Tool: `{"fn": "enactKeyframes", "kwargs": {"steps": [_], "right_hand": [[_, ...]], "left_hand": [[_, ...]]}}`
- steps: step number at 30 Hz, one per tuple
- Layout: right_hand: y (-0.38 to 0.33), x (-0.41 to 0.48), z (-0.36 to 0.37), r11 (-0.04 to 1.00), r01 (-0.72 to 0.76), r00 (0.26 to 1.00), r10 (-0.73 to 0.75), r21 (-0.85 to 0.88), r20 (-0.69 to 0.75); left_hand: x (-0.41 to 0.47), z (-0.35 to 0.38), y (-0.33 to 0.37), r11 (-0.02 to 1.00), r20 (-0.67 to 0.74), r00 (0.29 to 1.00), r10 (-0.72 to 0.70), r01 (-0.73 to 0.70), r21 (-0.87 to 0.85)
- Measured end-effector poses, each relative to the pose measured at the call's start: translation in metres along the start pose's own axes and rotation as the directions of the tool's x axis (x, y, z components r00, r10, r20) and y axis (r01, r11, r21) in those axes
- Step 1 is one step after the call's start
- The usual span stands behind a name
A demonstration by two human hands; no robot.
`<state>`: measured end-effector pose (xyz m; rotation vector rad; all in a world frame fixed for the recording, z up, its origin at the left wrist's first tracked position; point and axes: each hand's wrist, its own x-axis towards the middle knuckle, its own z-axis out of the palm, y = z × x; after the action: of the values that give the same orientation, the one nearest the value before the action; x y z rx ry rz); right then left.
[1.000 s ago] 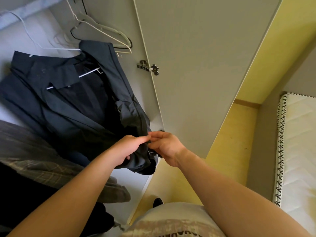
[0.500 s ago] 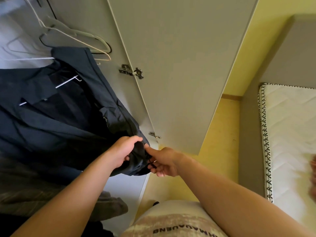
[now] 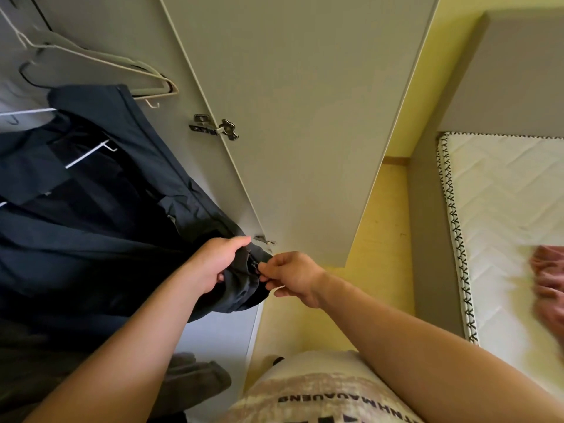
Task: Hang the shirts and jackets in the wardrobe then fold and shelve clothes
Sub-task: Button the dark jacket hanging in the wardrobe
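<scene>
A dark navy jacket [image 3: 100, 215] hangs on a white hanger [image 3: 88, 155] inside the open wardrobe at the left. My left hand [image 3: 213, 264] grips the jacket's lower front edge. My right hand [image 3: 290, 277] pinches a small metal fastener at the same hem, right beside the left hand. Both hands meet at the jacket's bottom corner, near the wardrobe's lower hinge [image 3: 265, 240].
Empty hangers [image 3: 100, 65] hang at the upper left. The open wardrobe door [image 3: 305, 117] stands straight ahead. Grey folded clothes [image 3: 189, 380] lie on the wardrobe floor. A white mattress [image 3: 500, 209] with a pink garment [image 3: 547, 276] is at the right, past the yellow floor [image 3: 381, 254].
The view has swung right and down, so the mattress and pink garment show more. My hands have stayed on the jacket's hem, and my right fingers now pinch the fastener.
</scene>
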<state>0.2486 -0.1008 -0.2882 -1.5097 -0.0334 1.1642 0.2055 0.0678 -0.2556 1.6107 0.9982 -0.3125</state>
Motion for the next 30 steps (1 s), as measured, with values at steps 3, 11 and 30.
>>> {"fn": "enactKeyframes", "kwargs": {"steps": [3, 11, 30], "right_hand": [[-0.001, 0.001, 0.001, 0.998, 0.047, 0.997, -0.045, 0.036, -0.063], [0.003, 0.002, 0.002, 0.995, 0.089, 0.981, -0.095, -0.041, -0.172], [0.003, 0.000, 0.007, 0.994, 0.074, 0.977, -0.057, 0.078, -0.204]], "left_hand": [[0.001, -0.006, 0.004, 0.987, 0.030, 0.998, 0.062, -0.066, 0.145], [-0.006, -0.032, 0.000, 0.946, 0.290, 0.942, 0.170, -0.238, 0.221], [-0.004, -0.018, -0.008, 0.899, 0.224, 0.951, 0.211, -0.279, 0.338]]}}
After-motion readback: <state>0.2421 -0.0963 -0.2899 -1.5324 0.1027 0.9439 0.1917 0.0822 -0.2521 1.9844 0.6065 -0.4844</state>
